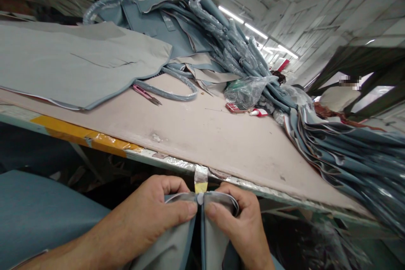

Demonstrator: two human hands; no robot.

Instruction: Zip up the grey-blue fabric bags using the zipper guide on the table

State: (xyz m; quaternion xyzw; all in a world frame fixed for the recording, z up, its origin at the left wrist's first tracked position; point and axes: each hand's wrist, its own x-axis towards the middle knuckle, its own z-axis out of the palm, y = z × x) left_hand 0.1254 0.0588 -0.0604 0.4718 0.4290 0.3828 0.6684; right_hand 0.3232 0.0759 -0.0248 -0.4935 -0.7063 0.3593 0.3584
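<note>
Just below the table's front edge, my left hand pinches the edge of a grey fabric piece with blue trim. My right hand is closed on a matching trimmed edge of grey fabric. The two edges hang side by side with a narrow dark gap between them. At the top of the gap, between my thumbs, shows a small whitish round piece. Right above it a strip of clear and yellow tape hangs over the table edge.
On the table lie a large grey panel, pink-handled snips, a plastic-wrapped loop, a red box and a small red-and-white bottle. Blue fabric is heaped behind and hangs at right. A person is beyond.
</note>
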